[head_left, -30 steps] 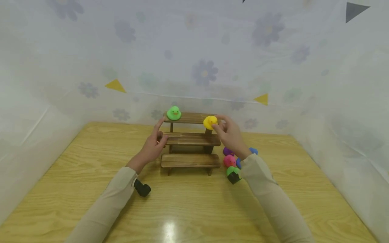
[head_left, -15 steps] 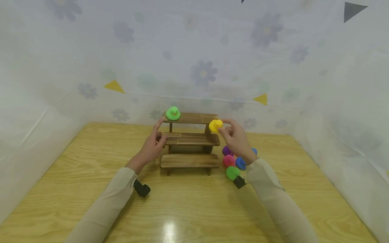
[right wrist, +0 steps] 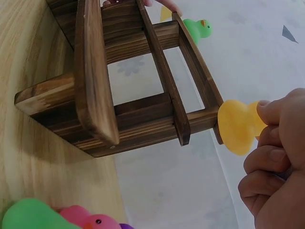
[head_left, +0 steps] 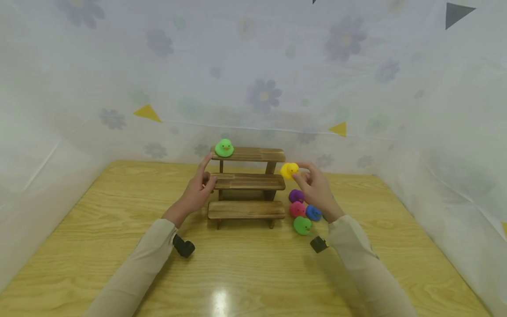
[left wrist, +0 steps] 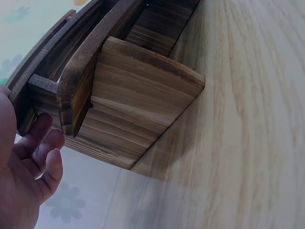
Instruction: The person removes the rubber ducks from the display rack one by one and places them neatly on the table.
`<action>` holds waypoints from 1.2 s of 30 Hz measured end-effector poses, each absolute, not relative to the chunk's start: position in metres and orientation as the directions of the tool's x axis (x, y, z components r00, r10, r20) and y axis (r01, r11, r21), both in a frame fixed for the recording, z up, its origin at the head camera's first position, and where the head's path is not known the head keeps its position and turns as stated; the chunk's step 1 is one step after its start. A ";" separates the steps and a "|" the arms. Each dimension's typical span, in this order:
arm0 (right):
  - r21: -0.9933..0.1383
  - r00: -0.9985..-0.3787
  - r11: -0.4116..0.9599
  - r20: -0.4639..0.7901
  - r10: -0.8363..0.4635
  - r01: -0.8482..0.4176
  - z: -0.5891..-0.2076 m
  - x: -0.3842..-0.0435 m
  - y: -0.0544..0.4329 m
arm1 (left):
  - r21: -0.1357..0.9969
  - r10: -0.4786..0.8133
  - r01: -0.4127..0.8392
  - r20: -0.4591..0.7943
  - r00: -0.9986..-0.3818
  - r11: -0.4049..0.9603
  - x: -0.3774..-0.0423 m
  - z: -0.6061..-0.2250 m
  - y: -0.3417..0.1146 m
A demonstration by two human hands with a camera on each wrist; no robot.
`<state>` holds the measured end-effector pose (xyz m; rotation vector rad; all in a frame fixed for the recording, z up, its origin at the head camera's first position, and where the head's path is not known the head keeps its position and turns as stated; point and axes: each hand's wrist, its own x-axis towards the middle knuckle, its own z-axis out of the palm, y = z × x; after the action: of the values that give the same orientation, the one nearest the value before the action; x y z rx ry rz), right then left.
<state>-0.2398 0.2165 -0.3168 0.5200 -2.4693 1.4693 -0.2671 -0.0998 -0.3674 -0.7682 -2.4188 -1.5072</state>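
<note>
A three-step wooden stand (head_left: 246, 209) rises in the middle of the head view. My left hand (head_left: 194, 193) is at its left end, index finger reaching to the top step and thumb by the middle step. In the left wrist view, the other fingers (left wrist: 50, 143) curl loosely beside the stand. A green rubber duck (head_left: 224, 148) sits at the left of the top step. My right hand (head_left: 318, 191) pinches a yellow rubber duck (head_left: 289, 171) between thumb and index finger, just right of the stand. The right wrist view has this yellow duck (right wrist: 237, 126) overlapping the top step's end.
Right of the stand, several rubber ducks cluster on the wooden table (head_left: 237, 273): purple (head_left: 296, 196), pink (head_left: 297, 209), blue (head_left: 313, 213) and green (head_left: 303, 225). A flower-patterned sheet (head_left: 253, 57) encloses the back and sides. Black wrist cameras (head_left: 183, 246) hang below both sleeves.
My right hand has drawn the yellow duck right and lower, from in front of the top step's right end to beside the stand. The left hand and the green duck on top stay put.
</note>
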 end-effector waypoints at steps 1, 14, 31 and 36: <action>-0.804 -0.914 0.435 0.360 -0.185 -0.405 -0.318 -0.239 0.218 | 0.779 0.328 0.521 0.419 -0.847 0.349 -0.267 -0.367 -0.100; -0.781 -0.897 0.441 0.392 -0.206 -0.443 -0.335 -0.227 0.235 | 0.784 0.318 0.516 0.419 -0.850 0.345 -0.270 -0.372 -0.101; -0.766 -0.906 0.487 0.384 -0.176 -0.420 -0.345 -0.210 0.255 | 0.767 0.305 0.550 0.464 -0.832 0.332 -0.294 -0.400 -0.106; -0.747 -0.907 0.522 0.387 -0.163 -0.413 -0.351 -0.202 0.262 | 0.771 0.311 0.545 0.456 -0.834 0.330 -0.294 -0.399 -0.103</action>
<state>-0.2020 0.2618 -0.3505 0.4836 -2.4956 1.3307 -0.2940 -0.1034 -0.3995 -0.7768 -2.3684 -1.5085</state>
